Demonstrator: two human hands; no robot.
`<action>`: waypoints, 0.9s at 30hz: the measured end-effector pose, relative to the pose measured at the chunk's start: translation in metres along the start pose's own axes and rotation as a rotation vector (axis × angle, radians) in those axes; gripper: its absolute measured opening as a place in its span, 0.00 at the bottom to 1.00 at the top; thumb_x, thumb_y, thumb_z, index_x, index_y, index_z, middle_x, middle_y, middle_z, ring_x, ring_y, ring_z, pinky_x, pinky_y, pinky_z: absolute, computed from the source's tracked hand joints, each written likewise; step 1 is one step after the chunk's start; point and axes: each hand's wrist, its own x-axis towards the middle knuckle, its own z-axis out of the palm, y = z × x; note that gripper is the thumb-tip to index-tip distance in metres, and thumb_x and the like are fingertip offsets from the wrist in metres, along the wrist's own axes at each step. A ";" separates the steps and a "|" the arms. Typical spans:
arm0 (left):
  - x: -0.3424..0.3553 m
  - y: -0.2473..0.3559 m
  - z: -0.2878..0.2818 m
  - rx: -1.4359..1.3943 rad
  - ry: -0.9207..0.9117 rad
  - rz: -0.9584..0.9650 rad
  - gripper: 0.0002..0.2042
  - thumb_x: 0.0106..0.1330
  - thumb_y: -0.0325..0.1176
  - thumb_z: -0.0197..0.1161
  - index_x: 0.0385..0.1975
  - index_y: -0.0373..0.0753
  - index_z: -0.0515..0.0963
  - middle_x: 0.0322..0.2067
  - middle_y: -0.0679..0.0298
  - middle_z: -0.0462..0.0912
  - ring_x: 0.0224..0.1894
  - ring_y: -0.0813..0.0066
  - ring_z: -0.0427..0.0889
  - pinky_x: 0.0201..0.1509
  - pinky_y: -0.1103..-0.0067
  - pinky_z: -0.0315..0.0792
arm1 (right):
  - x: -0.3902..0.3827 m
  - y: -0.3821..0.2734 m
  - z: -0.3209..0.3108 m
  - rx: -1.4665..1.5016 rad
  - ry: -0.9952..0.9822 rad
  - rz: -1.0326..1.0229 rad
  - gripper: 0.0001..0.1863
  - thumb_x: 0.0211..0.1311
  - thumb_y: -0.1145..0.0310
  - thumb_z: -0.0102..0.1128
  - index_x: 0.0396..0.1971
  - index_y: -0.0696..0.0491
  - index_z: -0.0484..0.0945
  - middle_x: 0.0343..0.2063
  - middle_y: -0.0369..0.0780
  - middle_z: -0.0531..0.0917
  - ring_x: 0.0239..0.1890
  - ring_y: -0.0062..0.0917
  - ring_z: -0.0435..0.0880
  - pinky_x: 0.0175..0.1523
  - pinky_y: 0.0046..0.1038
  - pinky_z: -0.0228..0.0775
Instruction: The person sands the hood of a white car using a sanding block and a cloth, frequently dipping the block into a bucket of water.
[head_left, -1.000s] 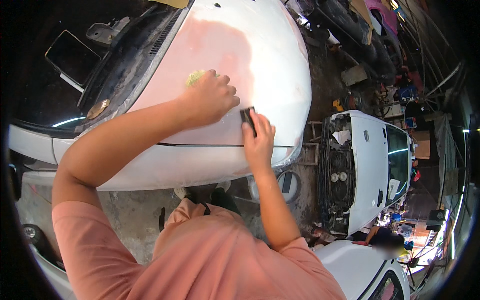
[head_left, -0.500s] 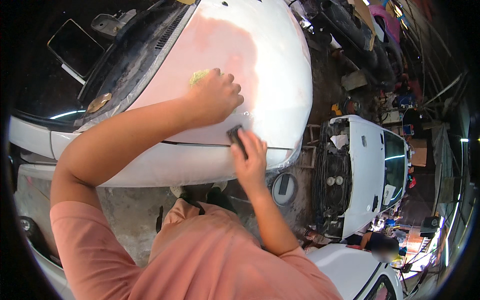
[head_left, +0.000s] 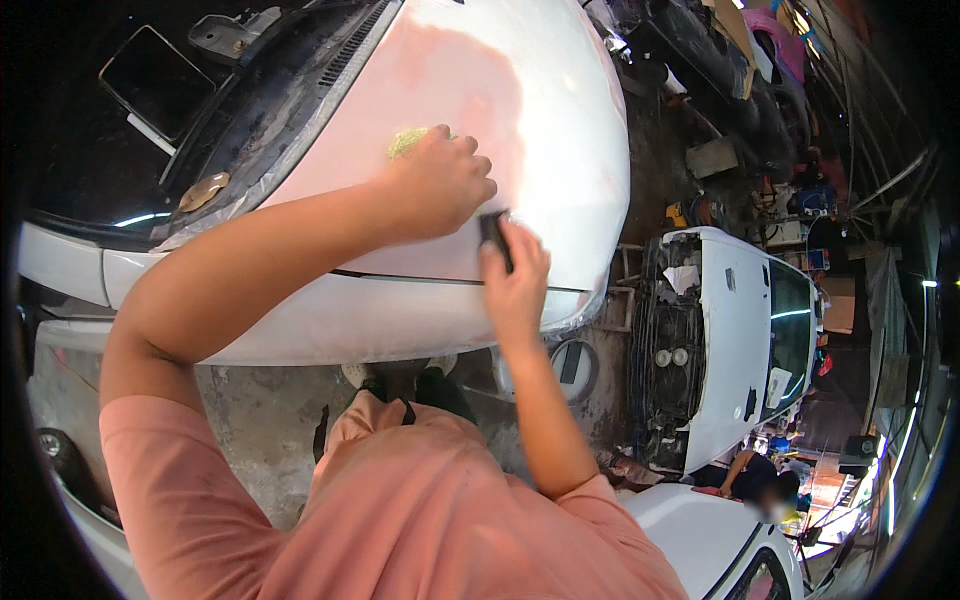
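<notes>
Left hand [head_left: 443,185]: fingers curled closed on yellow pad [head_left: 406,142], which juts toward eleven o'clock; right hand [head_left: 517,272], at the left's four o'clock: fingers part-bent, thumb opposing, astride black block [head_left: 494,240], presumably for even pressure; both over white-and-pink bonnet [head_left: 440,85]

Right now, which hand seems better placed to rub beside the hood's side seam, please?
Probably the right hand: it grips a dark block near that seam; the left hand, with a yellowish pad, is farther.
</notes>
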 end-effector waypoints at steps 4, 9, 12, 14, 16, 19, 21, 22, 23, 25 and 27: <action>-0.001 0.001 0.006 0.031 0.014 -0.004 0.09 0.62 0.41 0.69 0.38 0.46 0.88 0.40 0.65 0.87 0.51 0.63 0.85 0.54 0.63 0.76 | -0.025 -0.017 -0.005 0.095 -0.077 -0.051 0.20 0.72 0.65 0.67 0.59 0.57 0.83 0.58 0.51 0.83 0.57 0.50 0.79 0.67 0.48 0.68; -0.002 0.000 0.001 0.016 0.010 0.001 0.09 0.62 0.40 0.69 0.37 0.46 0.88 0.40 0.65 0.87 0.51 0.63 0.85 0.54 0.63 0.76 | 0.003 0.002 0.000 0.077 -0.016 0.073 0.22 0.70 0.64 0.69 0.60 0.56 0.83 0.59 0.52 0.83 0.60 0.50 0.79 0.69 0.48 0.68; -0.001 0.000 0.003 0.021 0.020 -0.005 0.09 0.62 0.40 0.69 0.37 0.46 0.88 0.40 0.65 0.87 0.51 0.63 0.85 0.54 0.63 0.76 | -0.031 -0.022 -0.001 0.050 -0.087 -0.007 0.22 0.70 0.64 0.70 0.60 0.57 0.83 0.59 0.51 0.83 0.61 0.50 0.79 0.70 0.47 0.68; -0.001 0.002 0.005 0.032 0.010 -0.010 0.09 0.63 0.40 0.69 0.38 0.46 0.88 0.40 0.64 0.87 0.52 0.63 0.85 0.54 0.63 0.76 | -0.007 0.001 -0.002 0.061 -0.042 -0.040 0.20 0.71 0.66 0.68 0.59 0.57 0.83 0.58 0.50 0.83 0.60 0.49 0.79 0.68 0.47 0.68; -0.002 0.001 0.003 -0.001 0.008 -0.003 0.08 0.63 0.39 0.68 0.38 0.46 0.88 0.40 0.64 0.87 0.51 0.63 0.85 0.54 0.62 0.77 | 0.028 0.004 -0.008 0.081 -0.014 0.148 0.19 0.73 0.67 0.65 0.59 0.58 0.82 0.55 0.50 0.84 0.58 0.48 0.79 0.66 0.48 0.69; 0.000 0.001 -0.001 -0.016 -0.013 0.003 0.08 0.63 0.39 0.67 0.38 0.46 0.88 0.40 0.64 0.87 0.51 0.63 0.85 0.54 0.62 0.77 | -0.009 -0.010 0.002 -0.011 -0.003 -0.004 0.19 0.72 0.68 0.65 0.59 0.58 0.82 0.55 0.51 0.83 0.58 0.48 0.79 0.65 0.47 0.69; 0.000 0.000 0.000 0.004 -0.007 -0.003 0.08 0.64 0.39 0.67 0.38 0.46 0.88 0.40 0.64 0.87 0.51 0.62 0.85 0.55 0.62 0.77 | -0.028 -0.027 0.001 0.044 -0.043 -0.035 0.20 0.71 0.67 0.66 0.60 0.57 0.82 0.56 0.52 0.83 0.58 0.48 0.79 0.67 0.47 0.68; -0.002 0.000 0.002 0.019 0.008 0.004 0.08 0.63 0.39 0.67 0.37 0.46 0.88 0.40 0.64 0.87 0.51 0.62 0.85 0.55 0.62 0.77 | -0.022 -0.020 0.000 0.059 -0.044 0.005 0.20 0.71 0.67 0.66 0.60 0.57 0.82 0.57 0.52 0.83 0.59 0.49 0.79 0.67 0.47 0.68; -0.002 0.001 0.005 0.033 0.023 0.011 0.08 0.63 0.39 0.67 0.37 0.46 0.88 0.40 0.64 0.87 0.51 0.62 0.85 0.55 0.61 0.77 | -0.004 -0.008 -0.003 0.075 -0.044 0.045 0.21 0.72 0.66 0.67 0.61 0.57 0.82 0.58 0.52 0.83 0.59 0.50 0.79 0.68 0.47 0.68; -0.002 0.001 0.003 0.020 0.013 0.010 0.08 0.63 0.39 0.68 0.37 0.46 0.88 0.40 0.64 0.87 0.51 0.62 0.85 0.55 0.61 0.77 | 0.024 0.009 -0.004 0.118 -0.002 0.161 0.23 0.72 0.65 0.67 0.63 0.56 0.82 0.60 0.53 0.82 0.59 0.51 0.78 0.70 0.48 0.67; -0.001 0.000 0.001 0.012 0.030 0.020 0.08 0.63 0.39 0.68 0.37 0.46 0.88 0.39 0.64 0.87 0.50 0.62 0.85 0.54 0.61 0.77 | 0.004 0.003 0.000 0.040 -0.002 0.089 0.23 0.72 0.65 0.66 0.63 0.56 0.82 0.60 0.54 0.82 0.60 0.51 0.78 0.70 0.49 0.66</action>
